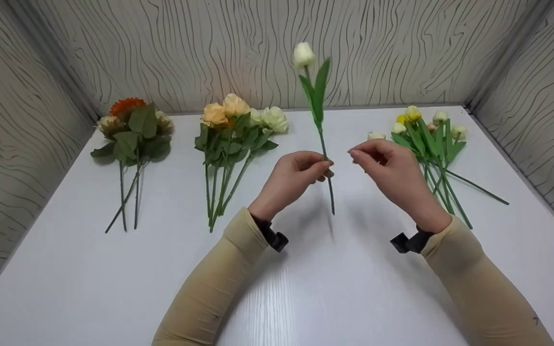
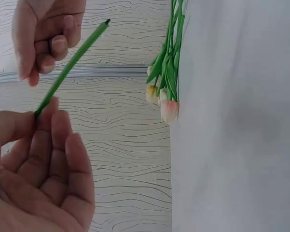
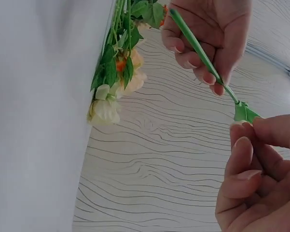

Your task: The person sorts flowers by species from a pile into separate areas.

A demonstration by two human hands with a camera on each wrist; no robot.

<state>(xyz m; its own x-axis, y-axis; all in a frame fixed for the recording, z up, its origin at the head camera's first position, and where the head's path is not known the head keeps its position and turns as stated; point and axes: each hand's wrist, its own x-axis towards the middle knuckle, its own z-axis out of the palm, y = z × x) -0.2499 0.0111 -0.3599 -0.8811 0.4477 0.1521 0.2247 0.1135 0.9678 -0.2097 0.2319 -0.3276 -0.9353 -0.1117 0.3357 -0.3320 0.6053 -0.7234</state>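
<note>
My left hand (image 1: 301,175) pinches the green stem of a white tulip (image 1: 304,55) between thumb and fingers, holding it upright above the table. Two long green leaves (image 1: 321,91) stand out below the bloom. The stem's lower end (image 2: 84,48) sticks out past the left fingers in the left wrist view. To the right of the stem, my right hand (image 1: 392,168) hovers apart from it, empty, fingers loosely bent and thumb near the forefinger. In the right wrist view its fingertips (image 3: 241,140) overlap the tulip's leaf.
On the white table (image 1: 113,288), a bunch of tulips (image 1: 431,139) lies at the right, partly behind my right hand. Peach and cream roses (image 1: 233,115) lie left of the middle. Farther left are orange and beige flowers (image 1: 130,125). Wood-grain panels (image 1: 185,48) enclose the table.
</note>
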